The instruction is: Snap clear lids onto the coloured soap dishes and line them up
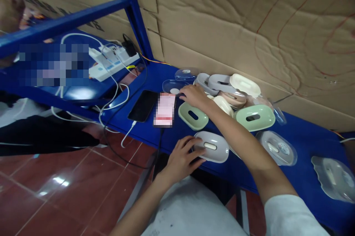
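Observation:
At the table's near edge, my left hand [184, 156] grips the left end of a grey oval soap dish [219, 151]. A small pale oblong piece [210, 146] sits in its middle. My right hand [194, 96] reaches across to the back, its fingertips closed at the edge of a clear plastic lid [173, 85] with a white round label. Another clear lid [187, 73] lies behind that one. Below my right hand is a green soap dish [191, 122] with a dark slot. A second green dish [257, 115] rests right of my right forearm.
Grey, cream and pink dishes [222, 82] are heaped against the cardboard wall [222, 17]. Lidded dishes [277, 149] lie on the right of the blue table [302, 188]. Two phones [142, 106] with cables and a power strip [111, 64] are left. Another person's hand [11, 8] shows upper left.

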Available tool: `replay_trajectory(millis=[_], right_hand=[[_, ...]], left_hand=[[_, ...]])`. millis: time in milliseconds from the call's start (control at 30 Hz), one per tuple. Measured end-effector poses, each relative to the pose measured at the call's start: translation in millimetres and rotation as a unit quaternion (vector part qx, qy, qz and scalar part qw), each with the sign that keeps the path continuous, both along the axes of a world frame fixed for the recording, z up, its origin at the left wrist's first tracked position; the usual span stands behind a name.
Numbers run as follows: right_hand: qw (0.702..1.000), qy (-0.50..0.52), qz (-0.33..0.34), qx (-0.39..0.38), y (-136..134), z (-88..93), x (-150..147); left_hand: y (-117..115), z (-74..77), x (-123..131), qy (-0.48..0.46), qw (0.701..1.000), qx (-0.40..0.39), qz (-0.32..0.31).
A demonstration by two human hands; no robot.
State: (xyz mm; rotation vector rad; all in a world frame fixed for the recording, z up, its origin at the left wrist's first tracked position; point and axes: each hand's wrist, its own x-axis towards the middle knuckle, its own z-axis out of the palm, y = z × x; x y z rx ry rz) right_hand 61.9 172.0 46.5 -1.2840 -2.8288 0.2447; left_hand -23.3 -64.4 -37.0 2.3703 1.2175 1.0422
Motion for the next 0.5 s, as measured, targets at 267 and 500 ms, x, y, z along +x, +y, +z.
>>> replay_trajectory(millis=[267,500], right_hand=[[0.939,0.337,-0.055,-0.022,-94.4,57.8,84.7],[0.8,0.393,-0.384,-0.243,-228.7,0.3,190.7]], left_hand=[[-0.1,3.8,-7.0,-0.003,0.999,-0.032,-0.026],[0.8,6.9,-11.4,-0.012,0.994,-0.099,-0.052]])
